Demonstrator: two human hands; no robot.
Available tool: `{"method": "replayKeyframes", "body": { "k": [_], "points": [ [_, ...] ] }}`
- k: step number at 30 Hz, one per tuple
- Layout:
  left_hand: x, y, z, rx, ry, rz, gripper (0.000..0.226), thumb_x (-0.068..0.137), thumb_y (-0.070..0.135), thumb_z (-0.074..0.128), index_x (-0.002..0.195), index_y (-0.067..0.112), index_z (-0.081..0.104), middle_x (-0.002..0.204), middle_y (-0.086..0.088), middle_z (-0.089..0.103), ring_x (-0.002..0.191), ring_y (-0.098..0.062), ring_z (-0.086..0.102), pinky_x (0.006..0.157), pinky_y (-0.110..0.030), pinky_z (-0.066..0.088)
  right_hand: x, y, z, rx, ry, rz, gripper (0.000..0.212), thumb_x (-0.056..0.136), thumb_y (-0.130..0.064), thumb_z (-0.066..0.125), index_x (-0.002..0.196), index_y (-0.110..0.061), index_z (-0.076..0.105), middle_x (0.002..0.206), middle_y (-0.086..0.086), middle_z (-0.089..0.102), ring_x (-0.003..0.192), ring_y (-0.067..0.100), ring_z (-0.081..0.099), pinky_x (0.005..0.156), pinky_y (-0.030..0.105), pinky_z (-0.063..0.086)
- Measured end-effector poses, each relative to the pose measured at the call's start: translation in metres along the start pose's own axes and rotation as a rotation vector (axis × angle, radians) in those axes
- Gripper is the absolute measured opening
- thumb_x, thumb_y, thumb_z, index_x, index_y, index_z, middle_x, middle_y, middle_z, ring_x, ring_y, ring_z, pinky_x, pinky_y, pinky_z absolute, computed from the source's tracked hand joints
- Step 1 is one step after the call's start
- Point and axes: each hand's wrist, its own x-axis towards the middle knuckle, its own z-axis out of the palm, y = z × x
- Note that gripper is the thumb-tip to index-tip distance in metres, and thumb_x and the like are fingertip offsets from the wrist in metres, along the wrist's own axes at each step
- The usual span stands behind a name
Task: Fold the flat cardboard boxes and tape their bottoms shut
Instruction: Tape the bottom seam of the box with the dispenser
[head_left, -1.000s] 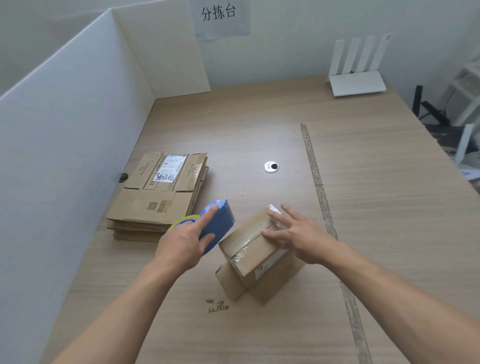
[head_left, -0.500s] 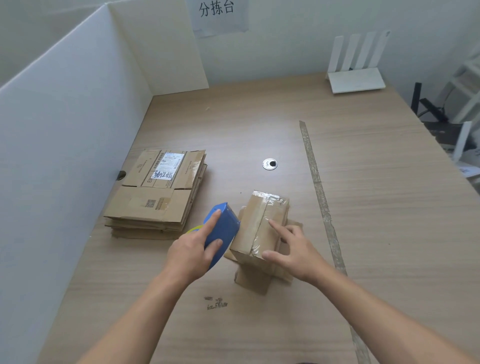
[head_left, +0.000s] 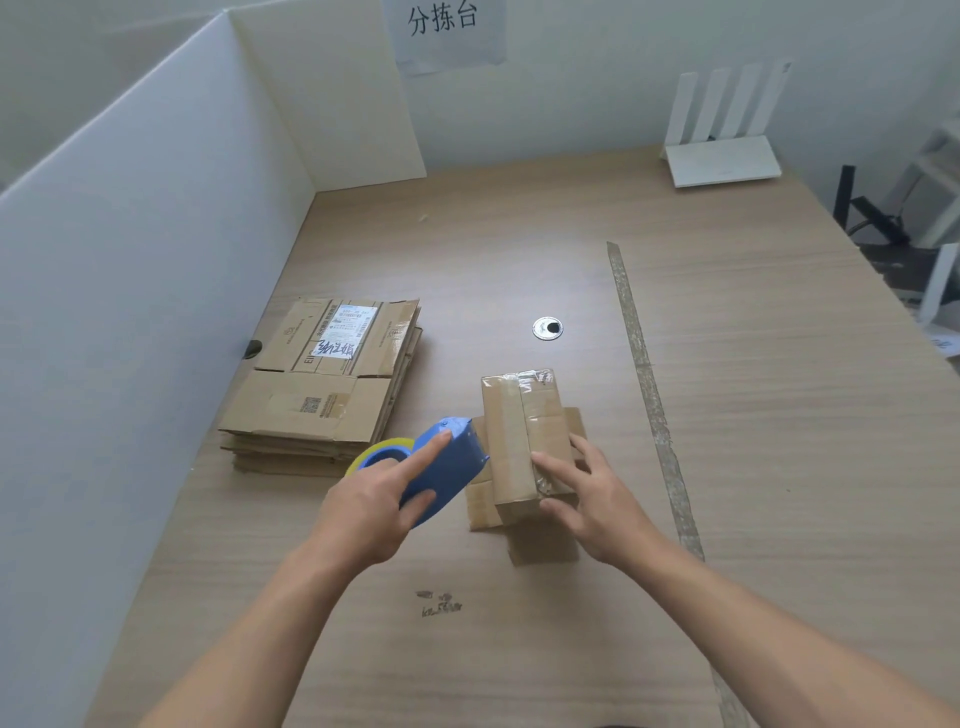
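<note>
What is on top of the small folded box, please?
On the small box, clear tape runs along the middle seam, and the right hand presses its near end. The hand covers that corner.

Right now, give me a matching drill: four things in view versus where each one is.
Things:
1 dispenser
2 box
3 flat stack
4 router

Places:
a far right corner of the table
b beside the partition
c in the left hand
d touched by the right hand

Pairs: 1-c, 2-d, 3-b, 4-a
</note>
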Motion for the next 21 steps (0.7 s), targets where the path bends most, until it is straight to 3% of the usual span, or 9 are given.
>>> {"method": "replayKeyframes", "body": {
  "k": [3,7,10,13,17,21],
  "points": [
    [-0.007,-0.004,0.002,0.009,0.072,0.124,0.071,0.096,0.037,0.052,0.15,0.056,0.01,0.08,0.011,0.045,0.065,-0.017,0.044,0.048,-0.022,0.028,-0.001,0.003,0.003,-0.009,-0.003,0.009,0.057,0.088,-0.028,0.072,0.139,-0.041,0.05,0.158,0.005,0.022,0.138,0.024,0.037,0.116,0.039,0.032],
    [-0.013,-0.013,0.008,0.06,0.215,0.331,0.06,0.094,0.033,0.045,0.151,0.044,0.026,0.076,0.0,0.048,0.057,-0.023,0.042,0.047,-0.031,0.034,-0.001,-0.007,-0.004,-0.037,0.05,-0.007,0.056,0.092,-0.038,0.063,0.143,-0.046,0.041,0.16,0.007,0.022,0.142,0.026,0.025,0.117,0.037,0.022],
    [-0.012,-0.012,0.005,0.122,0.254,0.419,0.057,0.095,0.028,0.049,0.15,0.038,0.032,0.077,-0.003,0.047,0.057,-0.023,0.039,0.051,-0.031,0.03,0.002,-0.019,-0.009,-0.019,0.172,-0.092,0.05,0.09,-0.041,0.058,0.139,-0.034,0.053,0.149,0.005,0.041,0.133,0.025,0.036,0.112,0.04,0.032],
    [-0.014,-0.012,0.004,0.143,0.251,0.462,0.065,0.094,0.026,0.053,0.152,0.04,0.028,0.079,-0.002,0.049,0.06,-0.021,0.039,0.053,-0.03,0.03,0.01,-0.031,-0.015,0.021,0.21,-0.196,0.044,0.092,-0.039,0.056,0.131,-0.021,0.062,0.13,0.002,0.056,0.119,0.018,0.051,0.103,0.031,0.042],
    [-0.013,-0.01,0.002,0.155,0.274,0.54,0.08,0.09,0.018,0.062,0.154,0.044,0.022,0.08,-0.003,0.051,0.062,-0.021,0.042,0.054,-0.033,0.038,0.02,-0.043,-0.025,0.096,0.098,-0.215,0.032,0.094,-0.024,0.06,0.124,-0.019,0.066,0.116,-0.003,0.063,0.098,0.008,0.061,0.085,0.027,0.051],
    [-0.014,-0.007,-0.003,0.189,0.279,0.595,0.096,0.083,0.01,0.073,0.155,0.043,0.018,0.084,-0.005,0.055,0.066,-0.022,0.048,0.058,-0.033,0.043,0.022,-0.047,-0.028,0.16,-0.006,-0.184,0.028,0.096,-0.014,0.06,0.122,-0.02,0.068,0.11,-0.007,0.068,0.096,0.011,0.065,0.085,0.034,0.053]
  ]
}}
